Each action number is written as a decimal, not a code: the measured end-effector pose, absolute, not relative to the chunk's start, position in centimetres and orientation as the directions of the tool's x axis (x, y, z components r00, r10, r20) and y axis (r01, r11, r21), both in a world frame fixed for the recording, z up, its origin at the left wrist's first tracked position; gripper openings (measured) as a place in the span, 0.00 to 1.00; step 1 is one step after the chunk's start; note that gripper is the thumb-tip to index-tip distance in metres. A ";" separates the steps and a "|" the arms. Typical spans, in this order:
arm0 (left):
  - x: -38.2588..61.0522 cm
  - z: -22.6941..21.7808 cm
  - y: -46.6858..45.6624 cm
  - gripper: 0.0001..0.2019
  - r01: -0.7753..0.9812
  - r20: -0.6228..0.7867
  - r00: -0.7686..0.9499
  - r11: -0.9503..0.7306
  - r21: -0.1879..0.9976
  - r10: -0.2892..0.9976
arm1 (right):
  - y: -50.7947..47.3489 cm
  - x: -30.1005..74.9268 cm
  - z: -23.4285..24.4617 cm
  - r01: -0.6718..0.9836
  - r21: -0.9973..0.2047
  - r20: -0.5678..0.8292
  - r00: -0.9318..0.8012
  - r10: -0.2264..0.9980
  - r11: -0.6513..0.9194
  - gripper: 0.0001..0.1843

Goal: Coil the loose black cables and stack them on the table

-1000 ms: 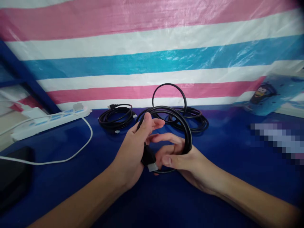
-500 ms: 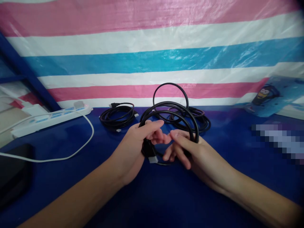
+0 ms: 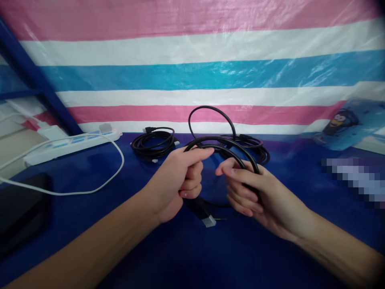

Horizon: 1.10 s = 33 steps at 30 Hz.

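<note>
A person's two bare hands hold a thin, glossy black cable (image 3: 224,142) looped into several round turns above a dark blue cloth-covered table (image 3: 210,257). The left hand (image 3: 177,180) has its fingers curled closed around the left side of the loops, thumb pressed along the top strand. The right hand (image 3: 255,192) grips the right side, fingers wrapped over the strands and the index finger stretched towards the left hand. The cable's end, a chunky black plug with a silver metal tip (image 3: 207,214), hangs below the left hand, just over the cloth.

Three black cables can be counted in all: the one in hand and two more lying at the back of the table (both near the striped backdrop). One is a neatly coiled black cable (image 3: 153,143) to the left; the other is a looser black cable bundle (image 3: 246,144) behind the hands, with one loop standing upright.

One white power strip (image 3: 72,143) lies at far left, its single white cord (image 3: 114,168) curving across the cloth. Behind everything hangs one pink, white and blue striped plastic sheet (image 3: 192,60).
</note>
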<state>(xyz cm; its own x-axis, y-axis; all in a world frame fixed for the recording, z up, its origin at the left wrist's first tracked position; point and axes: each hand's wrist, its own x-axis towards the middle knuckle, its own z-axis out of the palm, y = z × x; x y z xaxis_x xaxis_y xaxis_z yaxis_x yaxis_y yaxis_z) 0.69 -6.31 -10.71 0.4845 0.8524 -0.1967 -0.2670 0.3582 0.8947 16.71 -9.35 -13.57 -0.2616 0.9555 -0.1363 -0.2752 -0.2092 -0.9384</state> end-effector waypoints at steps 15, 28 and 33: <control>1.0 -11.2 -6.2 0.12 -0.458 -0.144 0.358 0.308 0.834 0.922 | -9.0 16.1 -14.4 -0.289 -0.947 -0.059 -0.275 0.960 -0.141 0.19; 1.5 -13.2 -5.8 0.11 -0.286 -0.150 0.355 0.260 0.922 0.923 | -9.0 17.6 -12.6 -0.217 -0.884 -0.335 -0.324 0.885 -0.415 0.29; 1.9 -12.3 -6.5 0.14 -0.416 -0.223 0.349 0.363 0.834 0.910 | -8.8 17.5 -13.1 -0.353 -0.908 -0.134 -0.266 0.955 -0.226 0.24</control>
